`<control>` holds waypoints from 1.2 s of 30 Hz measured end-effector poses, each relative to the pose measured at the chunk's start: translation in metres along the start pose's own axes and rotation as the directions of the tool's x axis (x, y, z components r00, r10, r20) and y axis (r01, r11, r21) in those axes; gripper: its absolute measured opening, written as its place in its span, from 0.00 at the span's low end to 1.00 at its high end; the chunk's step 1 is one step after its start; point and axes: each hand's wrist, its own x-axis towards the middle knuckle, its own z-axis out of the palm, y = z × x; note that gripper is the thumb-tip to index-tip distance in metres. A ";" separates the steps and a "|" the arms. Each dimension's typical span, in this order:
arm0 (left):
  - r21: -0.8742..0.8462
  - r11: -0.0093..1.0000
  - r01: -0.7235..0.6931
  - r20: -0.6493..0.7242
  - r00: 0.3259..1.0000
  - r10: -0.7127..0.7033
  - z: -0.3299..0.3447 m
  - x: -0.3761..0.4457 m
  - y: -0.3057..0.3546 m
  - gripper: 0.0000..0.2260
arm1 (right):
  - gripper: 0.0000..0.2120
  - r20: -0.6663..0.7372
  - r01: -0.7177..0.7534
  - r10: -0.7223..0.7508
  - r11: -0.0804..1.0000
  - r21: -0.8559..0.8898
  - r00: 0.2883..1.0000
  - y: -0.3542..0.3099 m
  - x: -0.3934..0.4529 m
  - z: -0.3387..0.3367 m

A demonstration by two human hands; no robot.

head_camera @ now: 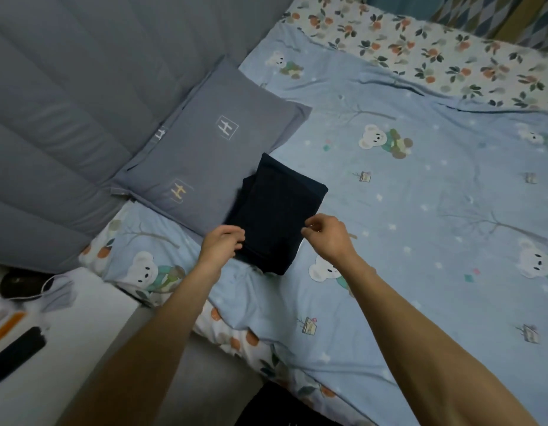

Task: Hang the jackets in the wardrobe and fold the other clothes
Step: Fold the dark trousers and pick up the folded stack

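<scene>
Left hand [223, 242] is sitting at the near-left edge of the folded dark navy garment [275, 216], fingers curled over onto the cloth so it looks like it's got a light hold of that edge. Right hand [326, 238] is at the near-right corner, fingers bent in, thumb and forefinger close together; whether it's actually pinching fabric or just hovering off the corner, I can't tell from this angle. The garment itself is already a neat rectangular stack, lying on the light blue bear-print bedsheet [420, 210] with its far-left corner overlapping the grey pillow [205, 155]. My guess is it's soft knit or cotton stuff, light and floppy, not slippery, nothing fragile, but the layers will slide apart if you grab one corner only. Best bet would be hands under both near corners or flat along the two long sides so the fold stays together. Around it: padded grey headboard [66, 118] behind the pillow, a floral sheet [435, 56] along the far side of the bed, and a white bedside table [66, 333] on the left with a dark phone-like thing [16, 353] and a cable on it. Nothing really blocks the garment; only the pillow crowds it on the left.
</scene>
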 end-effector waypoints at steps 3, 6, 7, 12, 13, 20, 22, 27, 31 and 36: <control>0.069 0.992 -0.107 0.043 0.994 0.104 -0.008 -0.019 0.012 0.01 | 0.03 -0.018 -0.066 0.070 0.982 0.178 0.997 0.014 -0.012 0.006; 0.162 0.981 -0.107 0.068 0.993 0.097 -0.015 -0.015 0.016 0.06 | 0.09 -0.005 -0.167 0.177 0.939 0.299 0.984 0.028 -0.012 0.016; 0.203 0.975 -0.085 0.064 0.995 0.073 -0.019 -0.006 0.014 0.10 | 0.11 0.002 -0.211 0.222 0.921 0.328 0.975 0.033 -0.012 0.021; 0.374 0.927 0.027 0.079 0.995 -0.061 -0.019 0.083 0.019 0.34 | 0.31 0.010 -0.409 0.441 0.824 0.393 0.898 0.056 0.017 0.052; 0.399 0.916 0.048 0.080 0.993 -0.087 -0.016 0.103 0.020 0.39 | 0.35 0.020 -0.444 0.473 0.810 0.382 0.881 0.059 0.027 0.057; 0.422 0.905 0.055 0.310 0.929 -0.202 0.024 0.235 -0.002 0.52 | 0.56 0.109 -0.537 0.588 0.627 0.565 0.802 0.090 0.126 0.121; 0.386 0.921 0.056 0.419 0.879 -0.229 0.032 0.256 -0.008 0.48 | 0.55 0.143 -0.525 0.576 0.578 0.624 0.805 0.096 0.142 0.135; 0.393 0.901 0.181 0.497 0.783 -0.374 0.039 0.306 -0.029 0.46 | 0.33 0.141 -0.474 0.533 0.563 0.677 0.834 0.116 0.168 0.162; 0.398 0.894 0.206 0.504 0.765 -0.401 0.041 0.321 -0.035 0.33 | 0.34 0.127 -0.461 0.538 0.549 0.697 0.833 0.123 0.174 0.169; 0.349 0.908 0.232 0.596 0.693 -0.406 0.041 0.326 -0.038 0.29 | 0.28 0.124 -0.425 0.475 0.602 0.676 0.871 0.127 0.181 0.166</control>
